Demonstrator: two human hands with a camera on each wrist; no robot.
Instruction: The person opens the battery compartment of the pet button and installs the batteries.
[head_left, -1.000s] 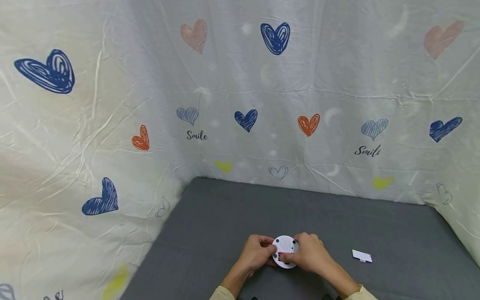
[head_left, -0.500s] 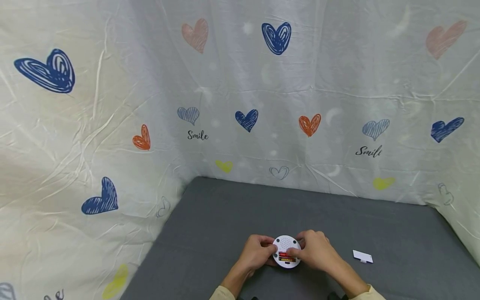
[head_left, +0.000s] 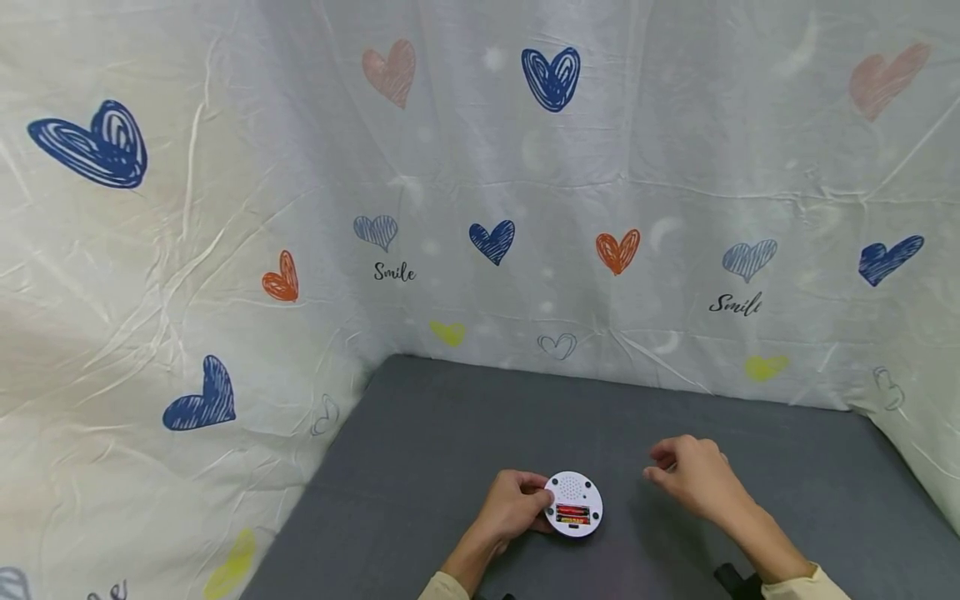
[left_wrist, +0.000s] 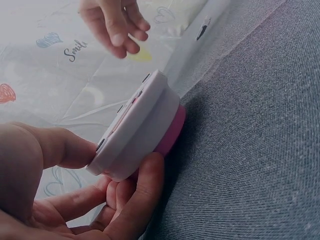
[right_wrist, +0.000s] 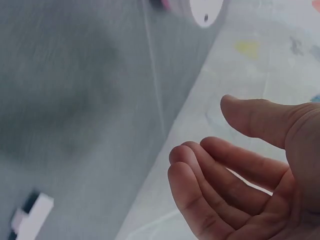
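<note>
My left hand (head_left: 513, 503) grips the left edge of a round white device (head_left: 573, 487), thumb on its upper face and fingers underneath. Two red batteries (head_left: 573, 514) lie side by side in the device's uncovered compartment, below a patch of small speaker holes. The left wrist view shows the device (left_wrist: 135, 130) tilted, with a pink underside (left_wrist: 172, 131) close over the cloth. Away to the right, my right hand (head_left: 697, 475) is in the air with loosely bent fingers and nothing in them. In the right wrist view a small white battery cover (right_wrist: 35, 217) appears at the lower left.
A grey cloth (head_left: 450, 425) covers the table surface. White curtains (head_left: 480, 167) printed with hearts and "Smile" stand along the back and sides. In the head view, the right forearm covers the spot where the white cover lay.
My right hand has let go of the device and moved to the right, uncovering both batteries. The left hand keeps its grip and the device stays in place.
</note>
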